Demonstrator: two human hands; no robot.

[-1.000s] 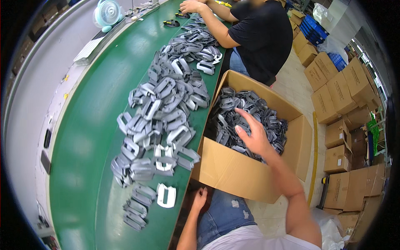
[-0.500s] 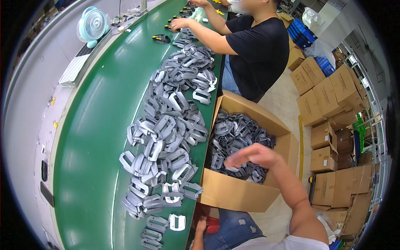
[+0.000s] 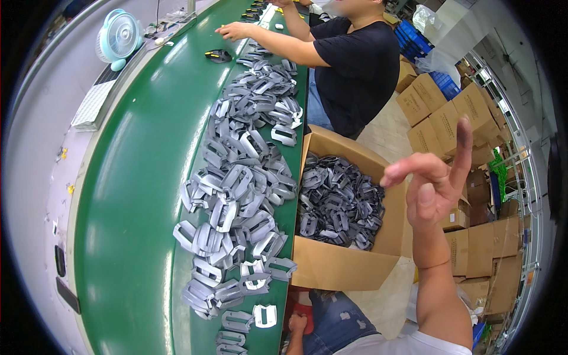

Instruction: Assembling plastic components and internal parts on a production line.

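Observation:
My right hand (image 3: 435, 186) is raised above the right side of the open cardboard box (image 3: 340, 263), with nothing in it. Its fingers are apart, one pointing up with a dark smudge on it. My left hand (image 3: 297, 322) is low beside the table edge, near a red object (image 3: 303, 306) and my jeans; its fingers look curled, and what they hold, if anything, is hidden. The box holds many dark grey plastic frame-shaped parts (image 3: 340, 201). A long heap of similar grey parts (image 3: 236, 183) covers the right side of the green table (image 3: 130, 225), with a whitish part (image 3: 264, 316) at its near end.
A co-worker in a black shirt (image 3: 358, 71) sits at the far end, hands over the table near black-and-yellow pieces (image 3: 219, 55). A light-blue fan (image 3: 120, 36) stands at the far left. Stacked cartons (image 3: 494, 248) and blue crates (image 3: 445, 84) line the right side.
My right hand has risen from over the parts in the box and moved right, its fingers spreading. The left hand stays low. The co-worker's nearer hand has shifted left.

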